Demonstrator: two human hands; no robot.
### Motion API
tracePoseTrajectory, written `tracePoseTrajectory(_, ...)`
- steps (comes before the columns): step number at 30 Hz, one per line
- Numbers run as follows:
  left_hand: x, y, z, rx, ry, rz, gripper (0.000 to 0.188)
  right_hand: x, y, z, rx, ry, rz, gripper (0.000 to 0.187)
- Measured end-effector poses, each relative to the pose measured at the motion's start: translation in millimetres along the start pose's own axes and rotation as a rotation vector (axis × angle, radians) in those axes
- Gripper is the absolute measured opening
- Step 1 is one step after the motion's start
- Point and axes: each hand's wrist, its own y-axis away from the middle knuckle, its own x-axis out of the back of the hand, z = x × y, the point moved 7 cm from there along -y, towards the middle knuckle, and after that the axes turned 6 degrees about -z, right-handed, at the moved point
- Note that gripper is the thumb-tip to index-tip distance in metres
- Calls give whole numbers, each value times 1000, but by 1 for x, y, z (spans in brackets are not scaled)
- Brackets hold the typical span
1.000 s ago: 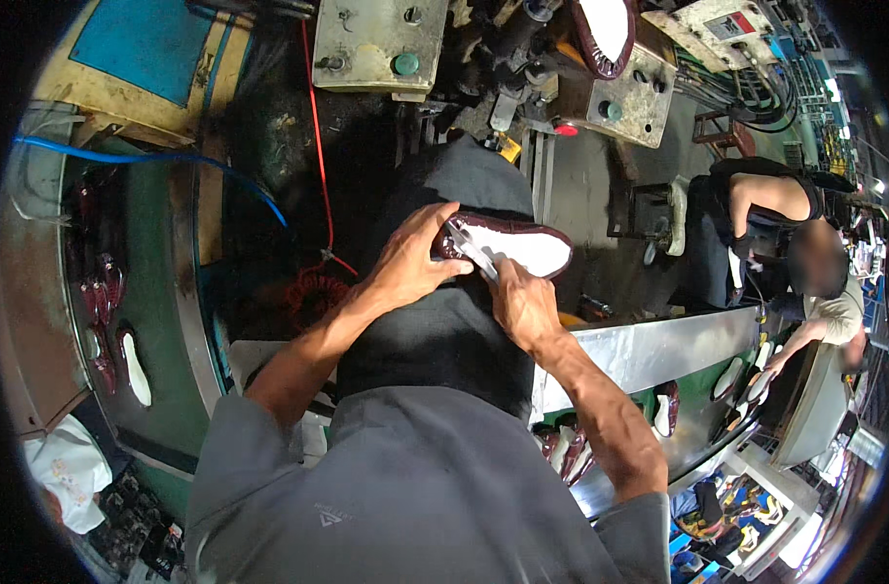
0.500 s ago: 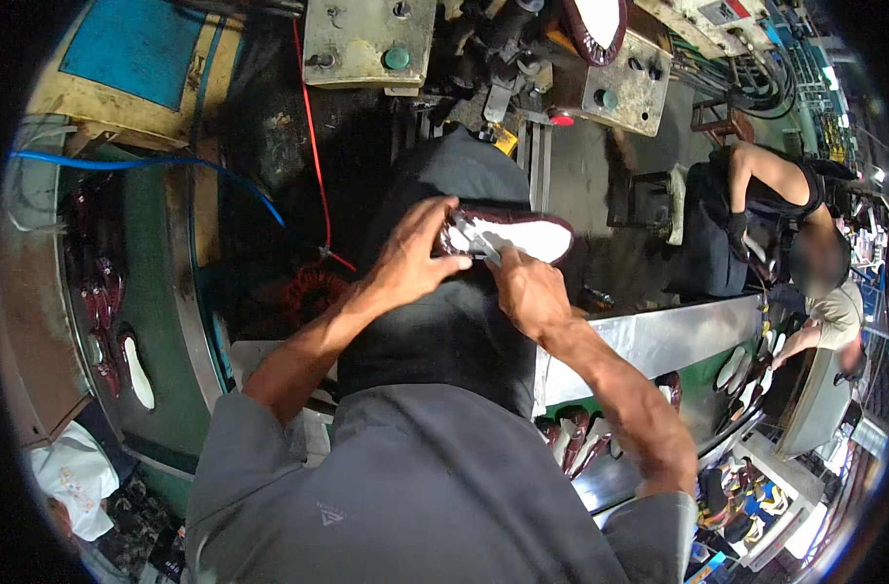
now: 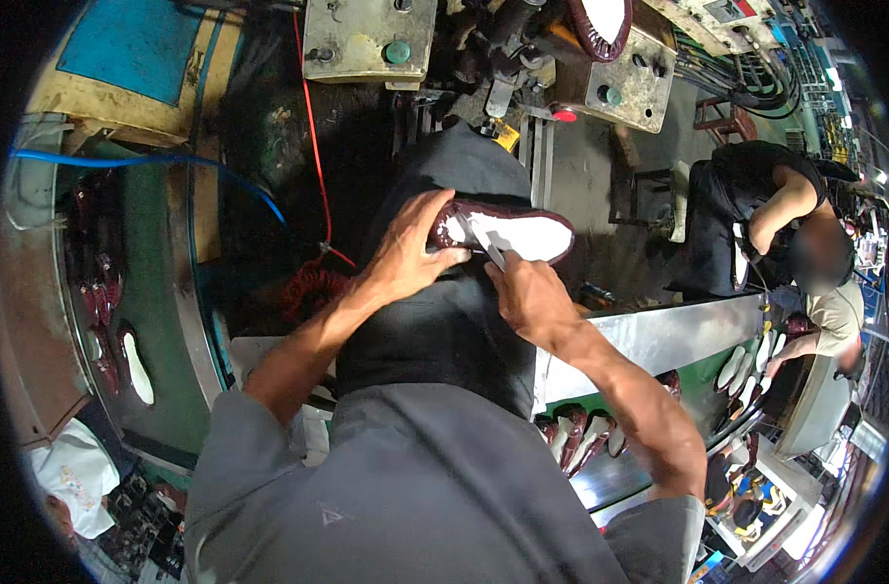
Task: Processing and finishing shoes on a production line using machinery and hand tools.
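A dark red shoe (image 3: 508,232) lies bottom-up on my lap, its white insole facing me, toe to the right. My left hand (image 3: 408,251) grips its heel end with fingers spread over the rim. My right hand (image 3: 528,295) is closed on a thin metal tool (image 3: 491,252) whose tip rests on the white insole near the heel. Black trousers (image 3: 444,321) are under the shoe.
A machine with grey panels and green buttons (image 3: 368,34) stands ahead, another upturned shoe (image 3: 600,21) on it. Green conveyor belts carry shoes at left (image 3: 123,355) and lower right (image 3: 580,433). Another person (image 3: 765,209) sits at right. Red and blue hoses (image 3: 313,146) hang ahead.
The shoe and both hands sit slightly higher in view. My right hand has moved the tool a little along the insole near the heel.
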Motion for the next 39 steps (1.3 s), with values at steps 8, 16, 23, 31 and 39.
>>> tracePoseTrajectory(8, 8, -7, -1, -4, 31, -17, 92, -12, -3, 11, 243, 260, 447, 20)
tracePoseTrajectory(16, 5, -1, 9, -36, 2, -18, 91, -9, 1, 13, -4, -413, 15, 38)
tracePoseTrajectory(23, 7, -3, 9, -48, -29, -6, 89, 3, -1, -6, 316, 121, 279, 27)
tracePoseTrajectory(31, 16, -6, 12, -99, -72, -27, 93, -25, -7, 12, 274, 106, 531, 22)
tracePoseTrajectory(39, 16, -5, 23, -117, -118, -124, 89, -32, 12, -9, 95, 93, 392, 27)
